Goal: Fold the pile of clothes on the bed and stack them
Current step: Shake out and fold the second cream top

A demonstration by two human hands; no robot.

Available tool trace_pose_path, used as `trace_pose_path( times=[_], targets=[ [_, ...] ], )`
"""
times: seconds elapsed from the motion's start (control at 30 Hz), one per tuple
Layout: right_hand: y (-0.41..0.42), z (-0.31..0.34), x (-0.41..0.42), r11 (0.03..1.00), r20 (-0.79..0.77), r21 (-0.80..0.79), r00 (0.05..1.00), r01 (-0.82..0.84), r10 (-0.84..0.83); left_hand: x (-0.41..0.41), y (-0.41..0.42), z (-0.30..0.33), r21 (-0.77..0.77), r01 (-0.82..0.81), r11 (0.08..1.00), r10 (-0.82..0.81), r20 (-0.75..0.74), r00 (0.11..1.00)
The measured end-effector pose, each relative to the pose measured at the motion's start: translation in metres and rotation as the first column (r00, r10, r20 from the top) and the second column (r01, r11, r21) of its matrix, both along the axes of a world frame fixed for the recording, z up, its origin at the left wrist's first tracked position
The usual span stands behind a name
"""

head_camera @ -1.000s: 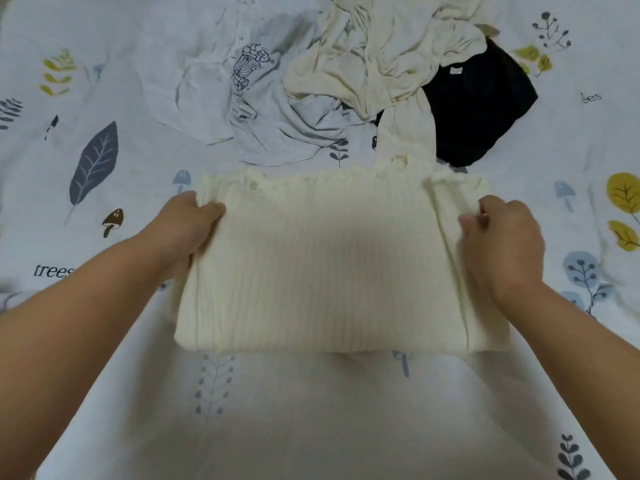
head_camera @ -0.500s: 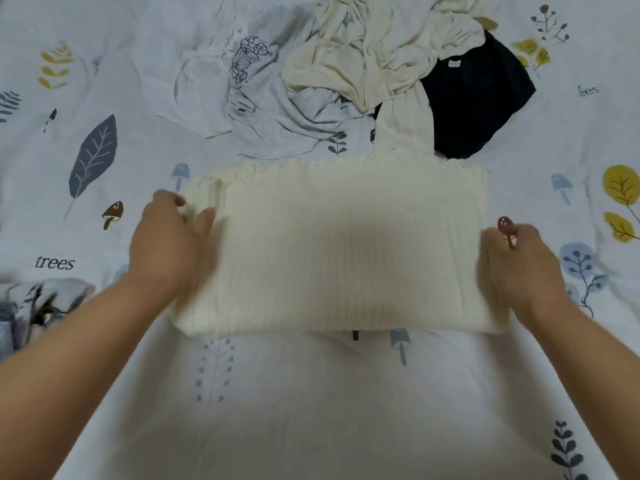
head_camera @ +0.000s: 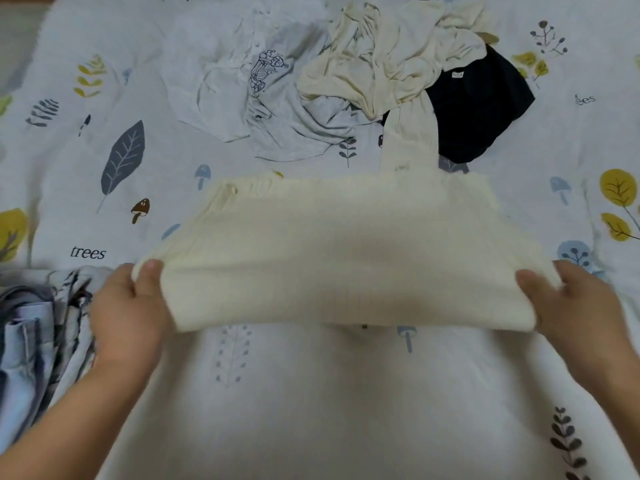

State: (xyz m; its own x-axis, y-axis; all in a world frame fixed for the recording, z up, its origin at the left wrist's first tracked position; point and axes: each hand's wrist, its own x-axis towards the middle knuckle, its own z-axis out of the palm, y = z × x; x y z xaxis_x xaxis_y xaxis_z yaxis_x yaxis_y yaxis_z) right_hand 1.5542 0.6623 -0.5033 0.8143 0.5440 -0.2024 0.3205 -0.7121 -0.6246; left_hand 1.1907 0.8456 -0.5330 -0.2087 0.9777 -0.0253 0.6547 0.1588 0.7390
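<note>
Cream ribbed knit top (head_camera: pixel 346 251), already folded into a wide rectangle, is what the head camera is looking down on, sitting mid-bed on the white leaf-and-mushroom print bedsheet (head_camera: pixel 311 410). The left hand (head_camera: pixel 130 317) pinches the near-left corner with the thumb on top and fingers tucked under, and the right hand (head_camera: pixel 575 306) grips the near-right corner the same way, so the near edge looks lifted off the sheet. I'd guess it's either one more fold or a carry to the stack.

Progress-wise, I'd call it somewhere around the middle. At the left edge there's a grey and patterned bundle of fabrics (head_camera: pixel 38 341) that looks like the finished stack, though it's partly cut off so I can't count pieces. Still waiting at the far side: a crumpled white shirt with a small drawing (head_camera: pixel 221 84), a rumpled cream thin garment (head_camera: pixel 391 64) and a black garment (head_camera: pixel 481 109), touching and partly overlapping
</note>
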Motion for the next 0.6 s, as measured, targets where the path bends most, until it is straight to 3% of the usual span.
trace_pose_path(
  times=[0.07,0.17,0.23,0.33,0.47,0.6],
  targets=[
    [-0.013,0.004,-0.002,0.995,0.005,-0.080,0.999,-0.053,0.054,-0.015,-0.003,-0.001,-0.056,0.072,0.996,-0.080,-0.153,0.985],
    [-0.019,-0.011,-0.014,0.945,-0.092,-0.297,0.989,-0.137,0.115,-0.015,-0.012,-0.012,-0.259,0.164,0.952,-0.250,-0.345,0.905],
    [-0.010,-0.015,-0.017,0.929,-0.105,-0.354,0.991,-0.109,0.077,-0.005,-0.010,-0.011,-0.247,0.154,0.957,-0.234,-0.334,0.913],
    [0.016,-0.014,-0.013,0.968,-0.035,-0.252,0.999,-0.003,-0.006,0.020,0.006,-0.004,-0.133,0.170,0.976,-0.201,-0.271,0.941],
    [0.057,-0.023,-0.002,0.963,0.139,-0.255,0.983,-0.083,0.121,0.058,0.040,-0.005,-0.150,0.275,0.950,-0.311,-0.338,0.888],
    [0.075,-0.032,0.019,0.981,0.202,-0.194,0.978,-0.008,0.048,0.059,0.069,-0.008,0.015,0.109,0.994,-0.101,-0.268,0.958]
  ],
)
